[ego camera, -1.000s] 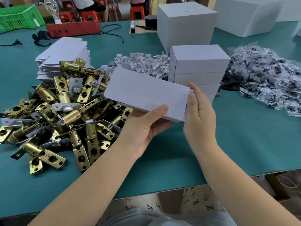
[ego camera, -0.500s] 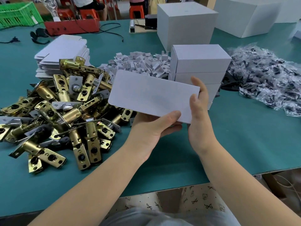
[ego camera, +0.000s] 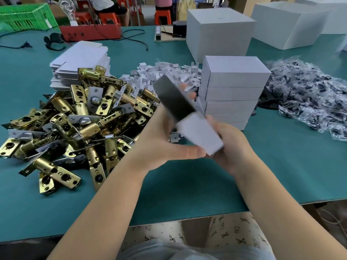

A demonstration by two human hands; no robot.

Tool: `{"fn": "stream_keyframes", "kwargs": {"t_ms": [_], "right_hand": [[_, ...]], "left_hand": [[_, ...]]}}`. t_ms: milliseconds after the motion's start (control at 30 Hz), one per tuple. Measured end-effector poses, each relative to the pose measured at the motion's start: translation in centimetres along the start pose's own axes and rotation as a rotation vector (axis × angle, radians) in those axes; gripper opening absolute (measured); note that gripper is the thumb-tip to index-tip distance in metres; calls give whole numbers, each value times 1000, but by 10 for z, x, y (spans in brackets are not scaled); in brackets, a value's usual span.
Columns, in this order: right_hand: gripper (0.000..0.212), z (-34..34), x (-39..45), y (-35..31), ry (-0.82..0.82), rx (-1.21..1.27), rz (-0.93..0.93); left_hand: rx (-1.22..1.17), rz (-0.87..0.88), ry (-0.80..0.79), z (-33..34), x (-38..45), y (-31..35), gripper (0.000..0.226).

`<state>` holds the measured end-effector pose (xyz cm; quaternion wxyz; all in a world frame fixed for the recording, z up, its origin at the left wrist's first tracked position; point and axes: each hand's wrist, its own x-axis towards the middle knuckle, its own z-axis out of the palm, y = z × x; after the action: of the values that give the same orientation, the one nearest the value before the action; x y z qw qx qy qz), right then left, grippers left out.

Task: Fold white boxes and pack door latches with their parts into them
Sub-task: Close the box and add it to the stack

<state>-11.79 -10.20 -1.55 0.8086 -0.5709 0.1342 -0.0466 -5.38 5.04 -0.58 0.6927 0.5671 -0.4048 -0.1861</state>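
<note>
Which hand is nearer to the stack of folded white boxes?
The right hand. It is just in front of the stack of folded white boxes, near its base. The left hand is farther to the left, beside the pile of latches.
</note>
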Motion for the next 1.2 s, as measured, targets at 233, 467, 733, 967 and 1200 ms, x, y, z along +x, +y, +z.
{"fn": "stream_keyframes", "kwargs": {"t_ms": [233,467,733,967,1200], "right_hand": [[27,-7,1,-1,48,-280,-36],[33,-1,-5,10,146,-360,-578],[13,-7,-2,6,431,-215,-610],[22,-4,-4,6,429,-209,-673],[9,-9,0,6,447,-176,-615]], "left_hand": [[-20,-108,39,-4,2,1,35],[398,-283,161,-5,4,-14,50],[595,-267,-50,-8,3,-3,53],[975,-289,315,-21,7,-10,29],[1259,-335,390,-21,10,-22,38]]}}
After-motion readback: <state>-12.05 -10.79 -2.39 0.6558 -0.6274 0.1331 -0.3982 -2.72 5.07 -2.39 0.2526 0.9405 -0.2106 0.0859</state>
